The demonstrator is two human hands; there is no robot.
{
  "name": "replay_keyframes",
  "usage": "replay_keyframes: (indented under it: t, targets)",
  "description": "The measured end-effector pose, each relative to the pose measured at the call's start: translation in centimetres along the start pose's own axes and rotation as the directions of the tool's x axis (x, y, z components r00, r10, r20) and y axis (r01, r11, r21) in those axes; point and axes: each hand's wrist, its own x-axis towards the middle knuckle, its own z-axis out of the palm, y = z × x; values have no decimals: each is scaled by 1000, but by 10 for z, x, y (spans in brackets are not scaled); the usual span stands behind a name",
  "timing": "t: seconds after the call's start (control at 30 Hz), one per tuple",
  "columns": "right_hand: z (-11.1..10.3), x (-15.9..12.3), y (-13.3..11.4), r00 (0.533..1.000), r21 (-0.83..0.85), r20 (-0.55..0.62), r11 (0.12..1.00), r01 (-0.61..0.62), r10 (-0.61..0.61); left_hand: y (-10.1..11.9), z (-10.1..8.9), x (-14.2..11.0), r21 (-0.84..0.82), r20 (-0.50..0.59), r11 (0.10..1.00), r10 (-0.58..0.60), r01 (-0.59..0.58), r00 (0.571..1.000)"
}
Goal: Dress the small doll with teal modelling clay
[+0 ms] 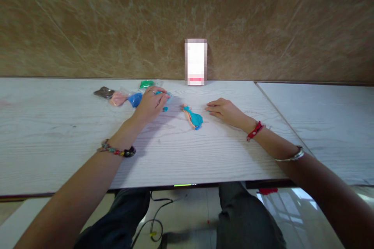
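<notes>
A flat clay figure in a turquoise dress (195, 119), with peach-coloured parts and a blue patch at its lower end, lies on the table between my hands. My left hand (152, 103) is closed over a clear packet of turquoise clay (168, 95), which shows between and beyond the fingers. Just below those fingertips sits a small turquoise clay piece (165, 109). To the right of the figure, my right hand (224, 111) rests low on the table, thumb and fingers pinched together. A tiny speck of blue shows at its fingertips; the rest is covered.
Packets of blue (134, 100), pink (118, 99), dark (104, 92) and green clay (146, 84) lie left at the back. A phone with a blurred screen (195, 62) leans on the brown marbled wall (87, 19). The white wood-grain table (175, 159) has a seam at right.
</notes>
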Motion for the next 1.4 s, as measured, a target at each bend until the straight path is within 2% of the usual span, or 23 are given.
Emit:
replay_keyframes:
  t: [0.07, 0.2, 0.37, 0.47, 0.53, 0.63, 0.73, 0.83, 0.97, 1.03, 1.27, 1.4]
  targets:
    - [0, -1, -2, 999, -50, 6, 998, -44, 44, 0, 0, 0, 3, -6, 1000, -7, 7, 1000]
    - [-1, -4, -4, 1000, -24, 28, 1000, -7, 7, 1, -1, 1, 11, 0, 1000, -19, 19, 1000]
    - [-2, -4, -4, 993, -23, 13, 993, -113, 114, 3, -2, 0, 14, 8, 1000, -25, 25, 1000]
    - [-3, -5, -3, 999, 76, 9, 997, -32, 31, 3, -2, 0, 9, -2, 1000, -19, 19, 1000]
    - [-4, -4, -4, 1000, 151, -21, 988, -18, 22, 3, -2, 0, 13, 13, 1000, -11, 11, 1000]
    - [-5, 0, -9, 990, 200, -57, 973, -117, 131, 3, -1, 0, 17, 17, 1000, -15, 14, 1000]
    - [-6, 2, -14, 976, 152, -85, 971, -186, 200, 3, -1, 0, 8, 21, 1000, -21, 20, 1000]
    - [-5, 0, -15, 987, 105, -80, 986, -132, 141, 3, 0, 1, 2, 25, 1000, -23, 23, 999]
    - [-3, -4, -13, 998, 168, -59, 986, 13, -3, 3, 0, 1, 0, 18, 1000, -16, 16, 1000]
    - [-2, -6, -12, 998, 178, -61, 983, 37, -26, 3, 0, 1, 0, 18, 1000, -16, 16, 1000]
    - [-4, -12, -15, 997, 166, -78, 986, 1, 12, 2, 0, -1, 7, 5, 1000, 0, -1, 1000]
    - [-8, -11, -18, 988, 231, -91, 967, -104, 128, 2, 0, -1, 24, -3, 1000, 8, -8, 1000]
